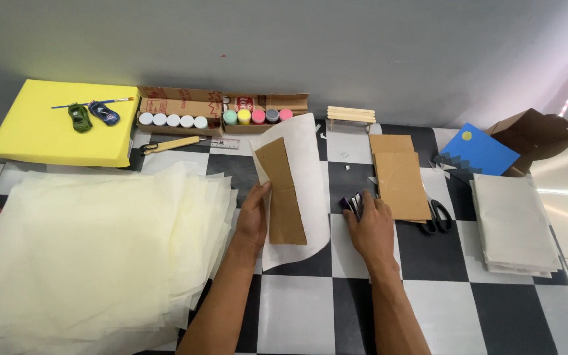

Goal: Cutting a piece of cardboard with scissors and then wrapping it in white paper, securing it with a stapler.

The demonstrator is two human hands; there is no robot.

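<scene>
My left hand [252, 217] grips a brown cardboard strip [283, 197] together with a thin white paper sheet [307, 164] behind it, both lifted upright off the checkered floor. My right hand [371, 227] rests on the floor just to the right, closed over a small dark stapler [353, 202] whose end pokes out past the fingers. A few centimetres separate the stapler from the sheet's right edge.
A big pile of translucent white sheets [93, 243] fills the left. Cardboard pieces [399, 181] and black scissors [438, 217] lie right of my hand, then a folded paper stack [514, 223]. At the wall: yellow foam block [64, 121], paint pots [258, 116], stick bench [351, 115], blue card [478, 151].
</scene>
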